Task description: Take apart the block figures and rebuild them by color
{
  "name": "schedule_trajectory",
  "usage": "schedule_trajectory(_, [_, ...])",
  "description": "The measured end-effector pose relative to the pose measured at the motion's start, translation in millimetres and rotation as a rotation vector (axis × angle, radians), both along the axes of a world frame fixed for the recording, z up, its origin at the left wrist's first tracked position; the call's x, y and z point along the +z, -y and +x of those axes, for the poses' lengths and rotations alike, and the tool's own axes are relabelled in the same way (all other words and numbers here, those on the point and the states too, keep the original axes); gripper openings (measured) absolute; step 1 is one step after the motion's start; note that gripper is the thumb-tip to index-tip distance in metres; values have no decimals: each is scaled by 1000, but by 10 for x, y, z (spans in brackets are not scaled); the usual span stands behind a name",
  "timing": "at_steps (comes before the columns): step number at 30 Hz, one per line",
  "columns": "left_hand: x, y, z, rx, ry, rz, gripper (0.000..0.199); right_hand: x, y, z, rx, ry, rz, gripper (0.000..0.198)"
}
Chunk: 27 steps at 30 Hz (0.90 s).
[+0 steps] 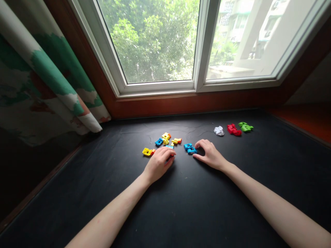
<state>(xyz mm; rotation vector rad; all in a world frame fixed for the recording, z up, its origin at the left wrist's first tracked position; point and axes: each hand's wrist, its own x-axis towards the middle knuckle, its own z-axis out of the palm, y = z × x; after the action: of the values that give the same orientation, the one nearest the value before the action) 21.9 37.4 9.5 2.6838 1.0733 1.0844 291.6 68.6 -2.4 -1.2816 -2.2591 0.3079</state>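
My left hand (159,163) is closed with its fingers curled over a small plastic toy piece; a light blue edge (170,147) shows beyond the knuckles and a bit of red near the fingertips. To its left lies a yellow and red piece (147,152). Just past it are a blue piece (158,142), a yellow and orange piece (166,136) and another yellow and orange piece (177,141). My right hand (210,155) rests on the table with thumb and fingers apart, at the right end of a pair of blue pieces (190,148). Whether it touches them I cannot tell.
Farther right on the black table covering (181,206) lie clusters of white pieces (219,131), red pieces (234,130) and green pieces (245,127). A window (155,86) rises behind the table. A patterned curtain (64,82) hangs at the left.
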Motion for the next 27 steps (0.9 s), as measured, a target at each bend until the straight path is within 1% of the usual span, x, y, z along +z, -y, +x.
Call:
schedule_trajectory(7, [-13, -4, 2, 1, -6, -3, 11, -54, -37, 20, -33, -2, 26, 22])
schedule_trajectory(10, [-15, -5, 3, 2, -11, -7, 11, -52, -38, 10, -24, -7, 19, 33])
schedule_trajectory(13, [-18, -6, 6, -2, -20, -3, 10, -53, -59, -2, 52, -12, -3, 47])
schedule_trajectory(15, [-18, -7, 7, -2, -27, 1, 10, -59, -81, -9, 98, -5, -16, 50])
schedule_trajectory(21, [-16, -6, 13, 6, -36, 9, 9, -57, -107, -11, 141, -15, -18, 44])
schedule_trajectory(27, [-19, -4, 11, 16, -37, 1, 10, -18, -73, -20, 144, -36, 14, 40])
